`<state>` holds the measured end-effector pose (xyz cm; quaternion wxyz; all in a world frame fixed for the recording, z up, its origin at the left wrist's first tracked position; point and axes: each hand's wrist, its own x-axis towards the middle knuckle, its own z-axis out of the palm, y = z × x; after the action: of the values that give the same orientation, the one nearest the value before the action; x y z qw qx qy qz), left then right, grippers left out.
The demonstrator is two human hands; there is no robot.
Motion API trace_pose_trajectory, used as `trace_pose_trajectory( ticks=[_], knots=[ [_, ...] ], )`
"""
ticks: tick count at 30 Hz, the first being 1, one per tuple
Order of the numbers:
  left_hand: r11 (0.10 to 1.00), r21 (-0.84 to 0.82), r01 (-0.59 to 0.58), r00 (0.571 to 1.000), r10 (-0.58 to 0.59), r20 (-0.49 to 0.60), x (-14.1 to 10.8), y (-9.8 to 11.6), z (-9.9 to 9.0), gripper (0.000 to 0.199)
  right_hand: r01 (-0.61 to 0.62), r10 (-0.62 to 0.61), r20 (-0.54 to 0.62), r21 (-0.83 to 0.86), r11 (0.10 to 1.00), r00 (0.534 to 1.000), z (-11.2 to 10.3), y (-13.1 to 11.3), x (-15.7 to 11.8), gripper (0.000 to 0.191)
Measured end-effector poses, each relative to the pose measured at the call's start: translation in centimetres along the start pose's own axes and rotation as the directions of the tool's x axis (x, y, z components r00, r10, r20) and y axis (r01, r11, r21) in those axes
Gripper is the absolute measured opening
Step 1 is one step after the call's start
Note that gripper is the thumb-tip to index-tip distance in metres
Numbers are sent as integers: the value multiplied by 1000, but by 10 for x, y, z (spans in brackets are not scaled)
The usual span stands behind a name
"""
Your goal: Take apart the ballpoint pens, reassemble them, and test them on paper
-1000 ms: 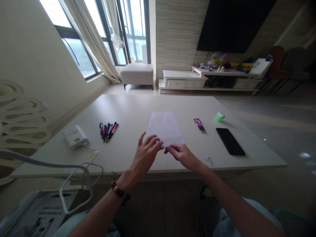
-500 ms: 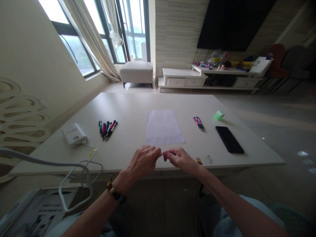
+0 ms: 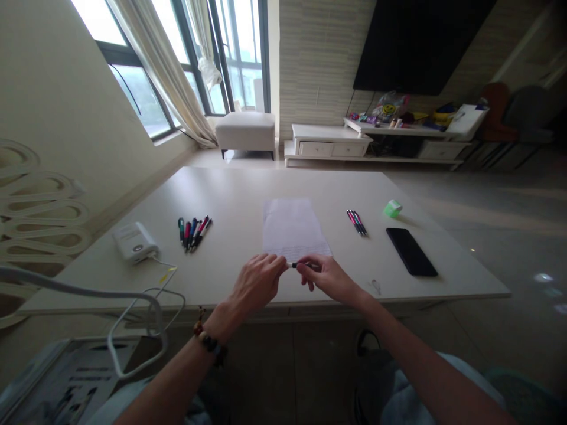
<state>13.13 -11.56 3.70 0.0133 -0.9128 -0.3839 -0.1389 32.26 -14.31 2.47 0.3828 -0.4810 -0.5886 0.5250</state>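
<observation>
Holding slim pen (image 3: 297,265) level, right hand (image 3: 326,278) pinching dark end, left hand (image 3: 258,283) curled nearly closed on white tip. Paper sheet (image 3: 292,227) just beyond on surface (image 3: 234,195); pen bunch (image 3: 194,234) left, pen pair (image 3: 357,222) and black phone (image 3: 411,252) right.

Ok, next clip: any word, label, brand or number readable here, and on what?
No text is legible.
White box at left: label too small to read.
Sheet of paper: lines near its edge, too blurred to read.
Printed leaflet, lower left: too blurred to read.
Pen being held: nothing readable.
Plastic bag: yellow smiley, no readable words.
</observation>
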Motion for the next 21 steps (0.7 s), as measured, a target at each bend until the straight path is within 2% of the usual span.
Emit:
trace_pose_trajectory(
  ticks=[2, 5, 8, 12, 15, 18, 21],
  knots=[
    [1000, 0, -1, 1000, 1, 2, 0, 0, 1, 22, -39, 39, 46, 18, 999, 998, 0, 0, -1, 42],
    [1000, -3, 6, 1000, -6, 6, -1, 0, 2, 23, 3, -2, -13, 32, 999, 1000, 0, 2, 0, 37],
    [1000, -12, 8, 1000, -7, 16, -1, 0, 2, 24, -17, 15, 26, 47, 999, 1000, 1, 2, 1, 40],
    [1000, -22, 8, 1000, -8, 16, -1, 1, 3, 24, 6, -5, -7, 64, 998, 1000, 2, 3, 3, 38],
    [999, -35, -4, 1000, 5, 14, 0, 1, 3, 23, -12, 10, 25, 67, 998, 1000, 2, 2, 3, 40],
    [1000, -28, 4, 1000, -3, 17, 0, 2, 4, 23, 38, -37, -41, 36, 999, 998, 1, 1, 2, 35],
    [999, -34, 3, 1000, -2, 21, 0, 2, 5, 24, 10, -9, -27, 42, 999, 1000, 0, 0, 2, 38]
  ],
)
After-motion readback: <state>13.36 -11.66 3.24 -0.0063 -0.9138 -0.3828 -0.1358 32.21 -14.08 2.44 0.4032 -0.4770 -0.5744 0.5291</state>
